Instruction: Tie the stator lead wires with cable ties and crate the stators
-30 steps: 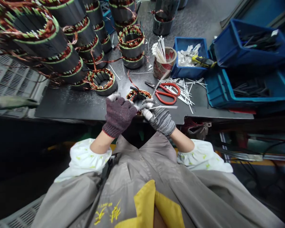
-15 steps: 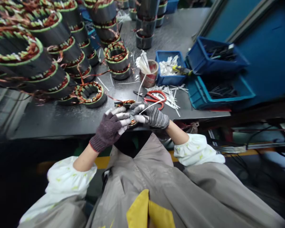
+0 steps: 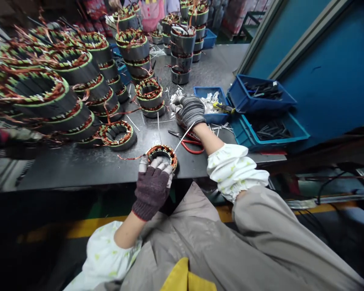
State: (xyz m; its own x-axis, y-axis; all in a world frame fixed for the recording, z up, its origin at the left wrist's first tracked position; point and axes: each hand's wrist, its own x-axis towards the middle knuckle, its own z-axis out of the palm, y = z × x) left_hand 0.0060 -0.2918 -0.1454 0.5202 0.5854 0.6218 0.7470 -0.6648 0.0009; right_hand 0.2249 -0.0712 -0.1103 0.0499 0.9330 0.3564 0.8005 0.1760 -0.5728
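Note:
A small motor stator [image 3: 173, 155] with copper windings lies near the table's front edge. My left hand [image 3: 151, 184], in a dark purple glove with pale fingertips, is closed over its near rim. Two white cable ties [image 3: 183, 138] stick up from the stator's far and right sides. My right hand [image 3: 192, 110], in a grey striped glove, reaches forward to a bundle of white ties [image 3: 176, 96], fingers closed at their upper ends. It mostly hides the cup holding them. Just below my right wrist lie red-handled scissors [image 3: 193, 150].
Stacked stators [image 3: 48, 91] crowd the left, with one single stator [image 3: 118, 135] beside them. A blue bin [image 3: 220, 118] of white pieces stands right of my right hand, then two stacked bins [image 3: 269, 143] of dark strips. A person in a pink apron [image 3: 151, 16] is at the back.
My right hand has left the stator and moved forward to the bundle of ties. My left hand stays on the stator, now more in view. The camera view has tilted up.

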